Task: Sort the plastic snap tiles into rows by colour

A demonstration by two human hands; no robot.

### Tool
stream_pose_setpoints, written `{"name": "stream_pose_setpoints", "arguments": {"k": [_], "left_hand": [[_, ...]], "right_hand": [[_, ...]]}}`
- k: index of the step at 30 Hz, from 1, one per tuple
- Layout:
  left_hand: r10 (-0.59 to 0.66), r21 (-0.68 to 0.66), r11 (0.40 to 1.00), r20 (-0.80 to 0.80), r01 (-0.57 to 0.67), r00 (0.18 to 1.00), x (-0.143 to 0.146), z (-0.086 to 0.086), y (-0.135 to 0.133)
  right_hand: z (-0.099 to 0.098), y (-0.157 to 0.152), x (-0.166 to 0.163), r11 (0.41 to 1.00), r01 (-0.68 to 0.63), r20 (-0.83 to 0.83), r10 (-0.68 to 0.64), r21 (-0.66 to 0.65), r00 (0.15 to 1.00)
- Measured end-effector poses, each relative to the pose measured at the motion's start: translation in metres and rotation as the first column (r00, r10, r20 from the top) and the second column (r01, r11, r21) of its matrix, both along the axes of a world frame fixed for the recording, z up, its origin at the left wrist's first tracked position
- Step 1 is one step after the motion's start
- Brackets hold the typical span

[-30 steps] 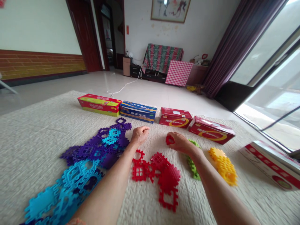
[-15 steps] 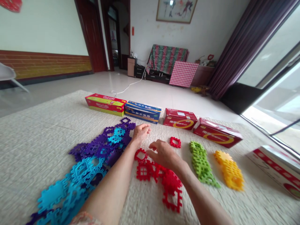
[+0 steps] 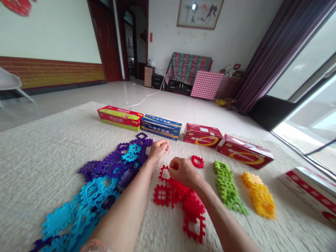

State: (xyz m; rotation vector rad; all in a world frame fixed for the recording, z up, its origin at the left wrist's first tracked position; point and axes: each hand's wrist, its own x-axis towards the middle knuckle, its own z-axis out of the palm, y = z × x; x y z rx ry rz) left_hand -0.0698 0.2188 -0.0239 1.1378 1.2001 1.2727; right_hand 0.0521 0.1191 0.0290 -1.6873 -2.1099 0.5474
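My right hand (image 3: pixel 182 170) has its thumb and fingers pinched on a red square-frame building block (image 3: pixel 164 173) beside the red pile. More red blocks (image 3: pixel 193 203) lie linked or overlapping under and in front of that hand, one with a window grid. My left hand (image 3: pixel 159 149) is closed, low over the mat near the purple blocks (image 3: pixel 105 166). Whatever its curled fingers hold, if anything, is hidden. A separate red frame block (image 3: pixel 197 161) lies just beyond my right hand. Turquoise blocks (image 3: pixel 61 218) spread along my left forearm.
Green blocks (image 3: pixel 228 187) and yellow blocks (image 3: pixel 258 194) lie in rows at right. Across the back stand a red-and-yellow box (image 3: pixel 120 118), a blue box (image 3: pixel 160 127) and two dark red boxes (image 3: pixel 202 135). A white-and-red box (image 3: pixel 309 192) sits at far right on the cream mat (image 3: pixel 52 140).
My right hand has closed from spread fingers to a pinch on the red frame block, which has shifted slightly right. The left hand stays closed in nearly the same place.
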Motion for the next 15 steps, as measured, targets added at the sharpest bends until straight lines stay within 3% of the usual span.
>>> {"name": "stream_pose_setpoints", "arguments": {"k": [3, 6, 9, 15], "left_hand": [[0.011, -0.008, 1.000, 0.004, -0.011, 1.000, 0.001, -0.001, 0.001], [0.018, 0.003, 1.000, 0.006, -0.018, 1.000, 0.001, -0.002, 0.002], [0.017, 0.012, 1.000, 0.005, -0.018, 1.000, 0.002, -0.002, 0.003], [0.023, 0.008, 1.000, -0.038, -0.023, 0.999, 0.004, 0.000, 0.001]], "right_hand": [[0.000, 0.003, 0.017, 0.985, -0.012, -0.114, 0.033, 0.175, 0.993], [-0.007, 0.004, 0.031, 0.947, -0.045, -0.016, 0.052, 0.319, 0.999], [-0.014, 0.001, 0.039, 0.951, -0.090, 0.049, 0.079, 0.297, 0.996], [-0.014, -0.002, 0.041, 0.975, -0.092, -0.002, 0.094, 0.204, 0.996]]}}
